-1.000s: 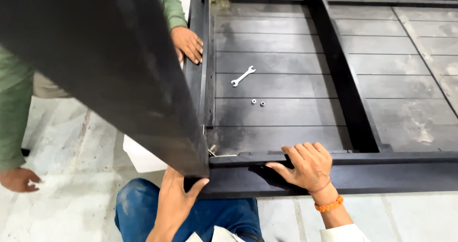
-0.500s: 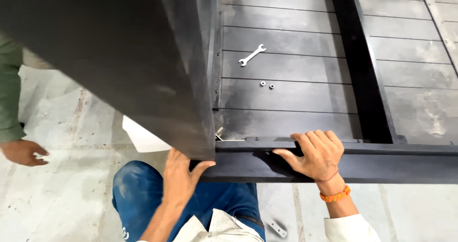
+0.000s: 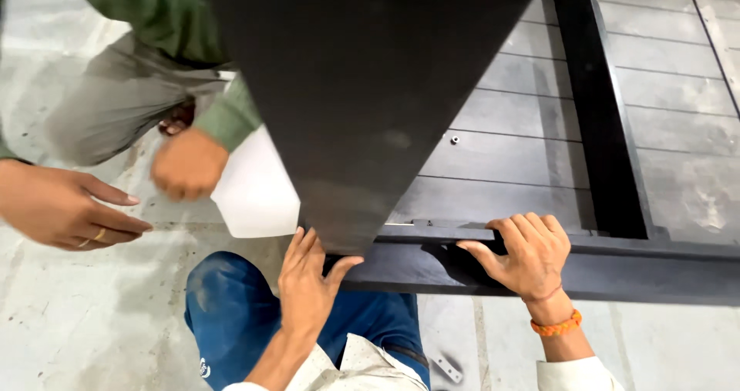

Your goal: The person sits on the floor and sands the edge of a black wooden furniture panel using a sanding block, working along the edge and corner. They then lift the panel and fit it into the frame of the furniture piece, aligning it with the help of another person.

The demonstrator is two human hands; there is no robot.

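**Steadying a black panel at the corner of a slatted frame**

Pressing the left hand (image 3: 308,283) flat and open against the lower corner of the big black panel (image 3: 362,90), fingers spread upward, thumb hooked toward the corner's underside. Curling the right hand (image 3: 524,256) over the top edge of the dark frame rail (image 3: 617,271) and gripping it, with an orange wristband (image 3: 556,325) just below on the wrist. Kneeling close, with a knee in blue trousers (image 3: 231,314) right under the rail.

Judging progress from how things lie: panel raised on end and tilted, lower corner brought down to the rail's near end, but not visibly fixed there. Hard to tell whether corner and rail actually touch, since the thumb and shadow cover the joint. Showing no tool in either hand and no fastener at the corner. Leaving one small loose bolt (image 3: 455,139) out on the grey slats (image 3: 524,152), well apart from both hands, and a small metal bracket (image 3: 447,368) on the floor (image 3: 92,321) by the knee, so apparently fittings not yet put in.

Sharing the spot with a co-worker in green sleeves on the far side of the panel: one hand (image 3: 65,206) with a ring, loosely open, the other hand (image 3: 189,163) loosely closed beside a white sheet (image 3: 254,194), neither touching the panel.
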